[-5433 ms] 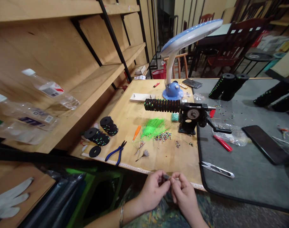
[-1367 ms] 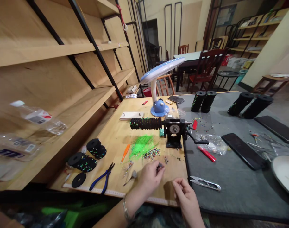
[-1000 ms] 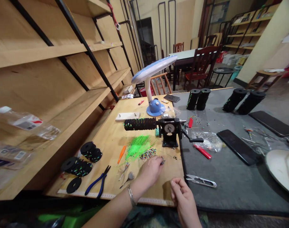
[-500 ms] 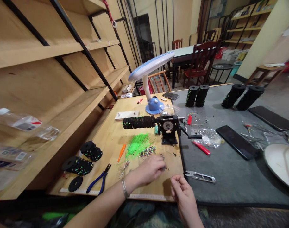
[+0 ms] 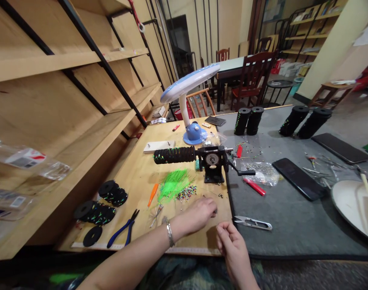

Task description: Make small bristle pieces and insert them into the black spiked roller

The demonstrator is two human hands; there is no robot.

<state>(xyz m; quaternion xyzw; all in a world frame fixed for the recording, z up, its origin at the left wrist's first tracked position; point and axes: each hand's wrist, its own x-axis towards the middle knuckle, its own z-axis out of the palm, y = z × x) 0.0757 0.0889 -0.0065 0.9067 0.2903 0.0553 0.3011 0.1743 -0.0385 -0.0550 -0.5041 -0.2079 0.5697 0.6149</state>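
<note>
At the left edge a bottle (image 5: 26,158) lies on a shelf. At lower left sit black spools (image 5: 99,212) with a flat disc (image 5: 90,239) in front, then blue pliers (image 5: 127,227), handles spread. Toward the centre come an orange tool (image 5: 152,195), green strands (image 5: 173,185) and, just beside them, mixed beads (image 5: 186,193). Below the beads the left hand (image 5: 200,214) is palm down, its fingers curled together; a small grey piece (image 5: 215,211) shows at the fingertips, low centre, and I cannot tell whether they grip it. Above stands the winder (image 5: 213,161). The right hand (image 5: 233,243), bottom centre, has thumb and forefinger pressed together; whether anything is between them I cannot tell. Farther right lie snips (image 5: 246,221), a phone (image 5: 297,179) and a plate (image 5: 342,201).
</note>
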